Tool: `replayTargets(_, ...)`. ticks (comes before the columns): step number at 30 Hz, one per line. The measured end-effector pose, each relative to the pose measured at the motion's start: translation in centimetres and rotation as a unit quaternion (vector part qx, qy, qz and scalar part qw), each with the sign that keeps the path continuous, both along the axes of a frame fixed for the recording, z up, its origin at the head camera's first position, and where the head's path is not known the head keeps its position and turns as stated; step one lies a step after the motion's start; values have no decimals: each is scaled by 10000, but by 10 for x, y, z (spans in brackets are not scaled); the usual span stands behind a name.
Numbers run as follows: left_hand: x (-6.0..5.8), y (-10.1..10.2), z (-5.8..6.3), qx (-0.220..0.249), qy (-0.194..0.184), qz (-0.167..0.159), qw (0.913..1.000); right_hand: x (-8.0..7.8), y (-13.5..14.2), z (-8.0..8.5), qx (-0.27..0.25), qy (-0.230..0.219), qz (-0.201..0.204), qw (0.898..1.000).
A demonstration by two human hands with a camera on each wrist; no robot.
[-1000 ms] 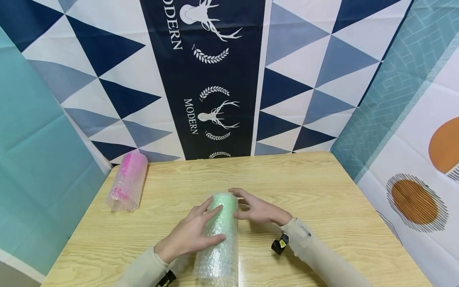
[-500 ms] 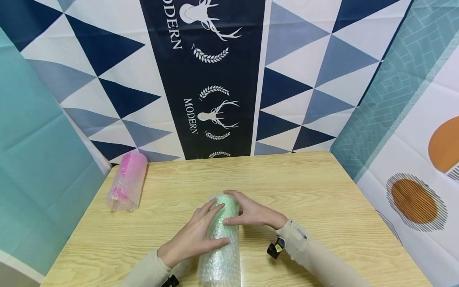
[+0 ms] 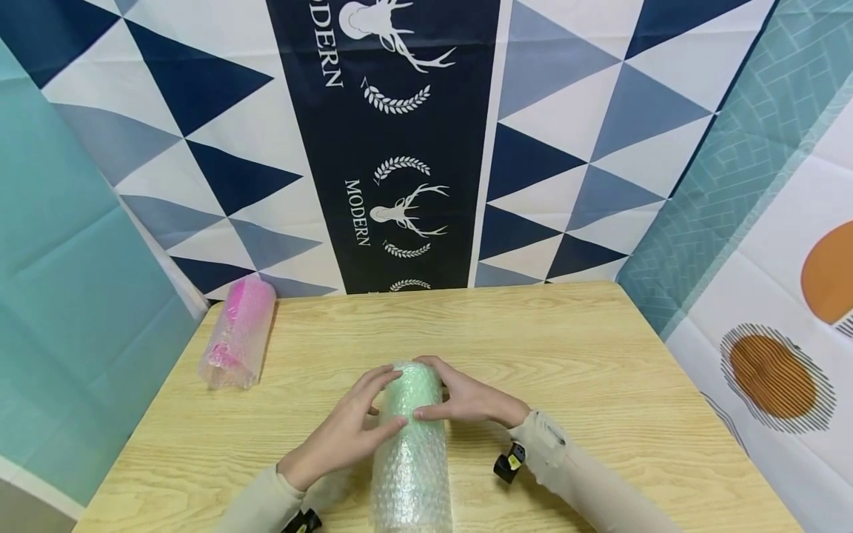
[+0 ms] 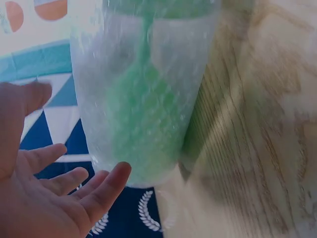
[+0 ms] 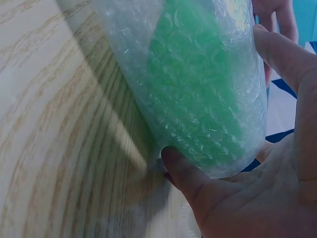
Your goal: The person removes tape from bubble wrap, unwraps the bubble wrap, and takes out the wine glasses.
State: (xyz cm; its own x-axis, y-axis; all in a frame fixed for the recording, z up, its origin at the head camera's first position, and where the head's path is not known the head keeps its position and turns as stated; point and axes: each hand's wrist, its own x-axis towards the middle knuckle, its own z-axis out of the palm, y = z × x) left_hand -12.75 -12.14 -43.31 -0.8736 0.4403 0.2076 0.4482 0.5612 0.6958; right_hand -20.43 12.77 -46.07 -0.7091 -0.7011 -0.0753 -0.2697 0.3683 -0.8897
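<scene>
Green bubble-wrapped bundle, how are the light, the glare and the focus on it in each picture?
Head view: brightly lit, with white glints on the near half of the green bubble-wrapped bundle; left wrist view: dim and hazy, the green shape inside blurred; right wrist view: dim too, but crisper, with a dark shadow on the wooden table beside it.

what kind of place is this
Probably a makeshift indoor work booth: a wood-grain table is enclosed at the back and sides by creased, patterned sheets, and on it lie two bubble-wrapped things, a green bundle and a pink bundle.
</scene>
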Motion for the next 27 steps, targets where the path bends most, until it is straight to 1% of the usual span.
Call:
replayTargets(2, -4, -4, -1, 320, -139, 137, 9993, 0, 0, -1, -49, -80, 30, 10000)
replayTargets(4, -8, -7, -2, 486, -290, 315, 9979, 0, 1, -2, -65, -142, 36, 9999)
replayTargets(7, -11, -11, -6, 531, -540, 527, 9957, 0, 3, -3, -45, -166, 10, 9999)
replayTargets(9, -13, -13, -9, 513, -681, 565, 9948, 0, 5, -3, -30, -155, 1, 9999)
replayTargets(13, -15, -15, -14, 522, -793, 450, 9945, -2, 9, -5, -118, -99, 60, 9999)
replayTargets(19, -19, -13, -17, 534, -683, 177, 9961, -5, 16, -6, -161, 151, 245, 9995)
replayTargets(20, -19, -12, -17, 545, -671, 128, 9962, -4, 17, -6, -126, 196, 229, 9995)
replayTargets(23, -19, -10, -17, 591, -659, 16, 9961, -2, 18, -6, -40, 141, 66, 9999)
replayTargets(25, -19, -10, -16, 597, -684, 3, 9959, 1, 18, -6, 1, 95, -36, 9999)
replayTargets(27, -19, -9, -15, 548, -617, -5, 9966, 2, 19, -5, -22, -7, -58, 10000)
